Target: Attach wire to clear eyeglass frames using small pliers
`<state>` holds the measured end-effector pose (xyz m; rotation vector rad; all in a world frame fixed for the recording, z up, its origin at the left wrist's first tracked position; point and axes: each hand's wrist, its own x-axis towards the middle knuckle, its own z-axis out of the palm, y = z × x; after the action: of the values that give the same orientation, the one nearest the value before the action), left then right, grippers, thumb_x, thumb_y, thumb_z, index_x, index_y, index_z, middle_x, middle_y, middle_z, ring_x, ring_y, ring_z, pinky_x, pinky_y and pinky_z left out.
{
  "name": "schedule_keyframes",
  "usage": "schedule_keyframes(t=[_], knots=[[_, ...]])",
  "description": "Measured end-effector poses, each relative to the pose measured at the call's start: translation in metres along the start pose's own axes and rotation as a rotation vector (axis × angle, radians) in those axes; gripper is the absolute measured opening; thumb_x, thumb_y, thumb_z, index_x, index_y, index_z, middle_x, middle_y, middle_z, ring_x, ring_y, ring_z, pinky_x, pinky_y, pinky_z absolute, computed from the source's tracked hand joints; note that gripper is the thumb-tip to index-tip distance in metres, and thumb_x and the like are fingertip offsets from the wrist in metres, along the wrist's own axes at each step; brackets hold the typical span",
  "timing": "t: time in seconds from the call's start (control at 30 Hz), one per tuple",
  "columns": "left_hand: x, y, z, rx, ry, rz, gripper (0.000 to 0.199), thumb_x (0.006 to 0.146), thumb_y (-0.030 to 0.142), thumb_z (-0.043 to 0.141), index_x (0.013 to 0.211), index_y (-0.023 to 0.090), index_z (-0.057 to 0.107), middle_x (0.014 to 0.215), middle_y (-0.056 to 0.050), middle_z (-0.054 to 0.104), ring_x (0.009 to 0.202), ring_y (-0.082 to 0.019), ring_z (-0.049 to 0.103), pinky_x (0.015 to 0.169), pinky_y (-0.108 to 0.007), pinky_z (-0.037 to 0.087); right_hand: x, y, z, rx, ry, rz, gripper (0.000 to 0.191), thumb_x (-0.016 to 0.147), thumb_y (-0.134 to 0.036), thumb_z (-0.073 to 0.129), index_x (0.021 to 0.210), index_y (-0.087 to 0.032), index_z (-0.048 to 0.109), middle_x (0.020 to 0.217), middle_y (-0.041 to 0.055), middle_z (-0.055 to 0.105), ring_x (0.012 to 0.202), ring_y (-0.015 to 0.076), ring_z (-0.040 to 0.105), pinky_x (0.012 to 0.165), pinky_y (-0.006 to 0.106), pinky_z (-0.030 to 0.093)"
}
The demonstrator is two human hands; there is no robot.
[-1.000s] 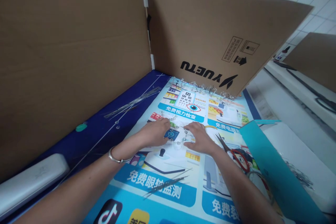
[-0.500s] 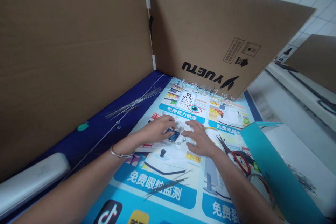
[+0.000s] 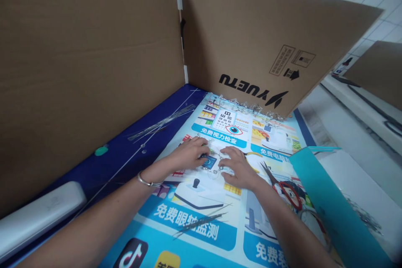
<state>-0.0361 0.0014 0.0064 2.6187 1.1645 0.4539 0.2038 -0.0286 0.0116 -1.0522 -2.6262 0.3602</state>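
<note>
Cardboard walls: brown corrugated panel (image 3: 88,71) well left of L hand; 2nd panel (image 3: 251,37) ahead of both hands, printed YUETU, tilted, its lower edge on the poster.
L hand (image 3: 188,155): fingers curved down onto clear frame, thin metal bangle (image 3: 147,182) on wrist.
R hand (image 3: 235,167): fingers spread, tips on clear frame's right side.
Grip: hands close but apart, blue square tile (image 3: 209,161) between them; can't tell if clamped or only resting.
Clear frame (image 3: 216,163): thin transparent struts w/ small knobs, flat on poster, under both hands, tile set in it.
Poster (image 3: 216,197): glossy, light blue, Chinese print, under hands.
Left of L hand: navy cloth (image 3: 119,150) w/ bundle of clear rods (image 3: 161,123), teal disc (image 3: 101,150); white padded bar (image 3: 40,213) nearer the forearm.
Below hands: 2nd rod bundle (image 3: 201,222).
Right of R hand: red-handled scissors (image 3: 284,190), teal plastic sheet (image 3: 333,205).
Ahead of hands: row of clear bits (image 3: 248,106) along cardboard edge.
</note>
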Motion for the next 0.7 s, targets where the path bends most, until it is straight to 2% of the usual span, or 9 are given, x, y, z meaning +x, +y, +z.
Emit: schedule_keyframes(t=[0.27,0.53,0.7], knots=[[-0.001,-0.001,-0.001,0.026,0.016,-0.023,0.017,0.075,0.030,0.054,0.089,0.025,0.061,0.101,-0.005,0.052,0.097,-0.023,0.045,0.087,-0.037,0.032,0.001,-0.003,0.000,-0.007,0.002,0.002,0.027,0.068,-0.026,0.057,0.095,-0.026,0.058,0.125,0.0038,0.040,0.120,0.0268,0.026,0.098,0.047,0.021],[-0.001,-0.003,0.001,-0.032,0.008,0.035,0.018,0.077,0.028,0.053,0.092,0.024,0.061,0.104,-0.005,0.052,0.100,-0.022,0.045,0.089,-0.036,0.033,-0.001,-0.001,0.003,0.005,0.029,0.000,0.027,0.068,-0.029,0.058,0.095,-0.025,0.058,0.125,0.0046,0.040,0.120,0.0264,0.027,0.099,0.046,0.022],[0.000,-0.013,-0.007,-0.187,0.040,0.024,0.025,0.077,0.027,0.053,0.102,0.023,0.058,0.113,-0.006,0.050,0.108,-0.021,0.043,0.094,-0.033,0.032,-0.001,0.007,0.004,0.095,0.182,0.029,0.028,0.074,-0.029,0.051,0.102,-0.025,0.055,0.122,0.0052,0.042,0.118,0.0245,0.032,0.098,0.045,0.024]])
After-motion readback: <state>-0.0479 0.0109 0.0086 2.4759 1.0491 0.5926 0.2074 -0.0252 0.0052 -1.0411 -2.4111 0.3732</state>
